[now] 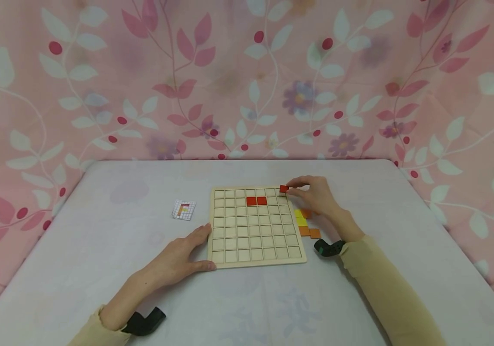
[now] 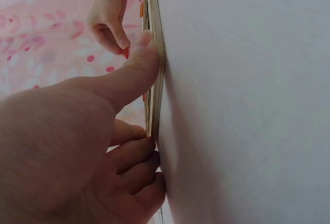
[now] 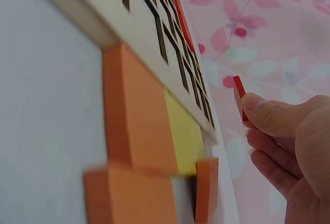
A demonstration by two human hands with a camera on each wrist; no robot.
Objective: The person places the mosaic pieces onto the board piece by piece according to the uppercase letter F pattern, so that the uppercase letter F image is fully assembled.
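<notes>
A pale wooden grid board (image 1: 247, 226) lies on the table. Two red square tiles (image 1: 256, 201) sit side by side in its second row from the far edge. My right hand (image 1: 316, 194) pinches another red square tile (image 1: 284, 189) between thumb and fingertips. In the right wrist view this red tile (image 3: 240, 97) is held edge-up, raised off the table. My left hand (image 1: 178, 259) rests at the board's left side, its thumb (image 2: 136, 69) at the near corner and its fingers (image 2: 136, 162) spread farther along the edge.
Beside the board's right edge lie several orange tiles (image 1: 314, 233) and yellow tiles (image 1: 301, 217), partly under my right wrist. A small paper card (image 1: 184, 210) with a coloured grid pattern lies left of the board. Floral pink cloth (image 1: 238, 81) hangs behind the white-covered table (image 1: 247, 307).
</notes>
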